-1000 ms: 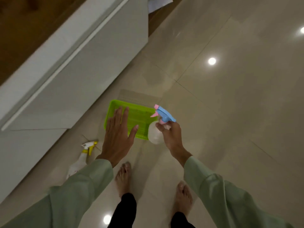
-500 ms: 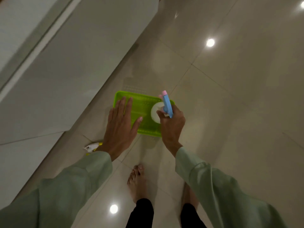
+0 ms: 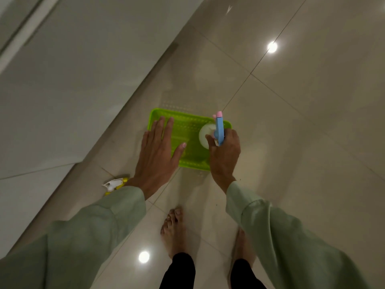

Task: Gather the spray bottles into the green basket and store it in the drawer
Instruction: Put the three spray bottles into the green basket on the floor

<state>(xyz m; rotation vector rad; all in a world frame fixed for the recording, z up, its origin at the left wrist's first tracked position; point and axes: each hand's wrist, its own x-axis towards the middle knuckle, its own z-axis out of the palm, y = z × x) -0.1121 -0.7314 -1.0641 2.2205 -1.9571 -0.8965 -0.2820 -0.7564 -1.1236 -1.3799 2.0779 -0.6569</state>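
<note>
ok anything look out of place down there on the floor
Only the yellow-and-white spray bottle: it is on the tile floor beside the left sleeve, outside the green basket.

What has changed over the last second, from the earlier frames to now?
The right hand has carried the blue-topped spray bottle from beside the green basket to above its right end, nozzle turned away from the person. It still grips the bottle. The left hand stays open and spread over the basket; the yellow-and-white bottle still lies on the floor.

Loose pale green long sleeves [image 3: 93, 224] down to both wrists, black trouser legs [image 3: 179, 272], bare feet [image 3: 174, 230], nothing fancy really.
</note>
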